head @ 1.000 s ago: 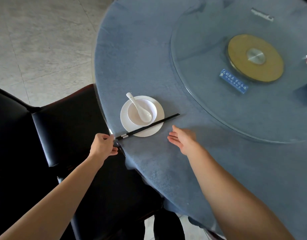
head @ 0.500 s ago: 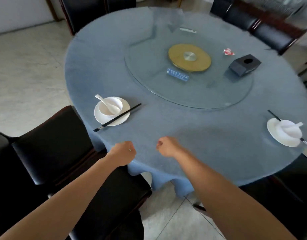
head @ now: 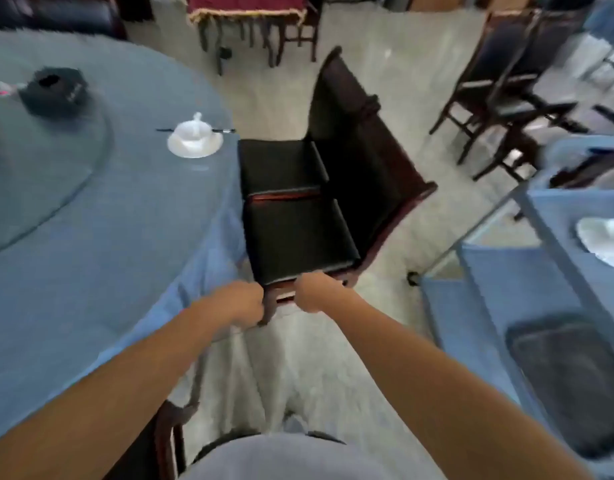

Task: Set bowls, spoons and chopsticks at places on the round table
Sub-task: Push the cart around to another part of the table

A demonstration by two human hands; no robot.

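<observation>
The round table (head: 90, 237) with its blue cloth fills the left of the head view. Near its right edge sits one place setting: a white plate (head: 194, 143) with a bowl and spoon (head: 194, 128) on it and black chopsticks (head: 222, 130) lying across behind. My left hand (head: 241, 301) and my right hand (head: 314, 292) are both fisted, side by side, off the table's edge in front of a black chair (head: 298, 233). Nothing shows in either hand. The frame is blurred.
A blue-covered cart (head: 527, 306) stands at the right with white plates (head: 603, 240) on its top and a dark tray (head: 572, 382) lower down. A black box (head: 54, 90) sits on the glass turntable (head: 38, 174). More chairs (head: 499, 88) stand behind.
The view has swung right, from the left place setting to the right one and the cart. Both hands drew back off the table and closed into fists.
</observation>
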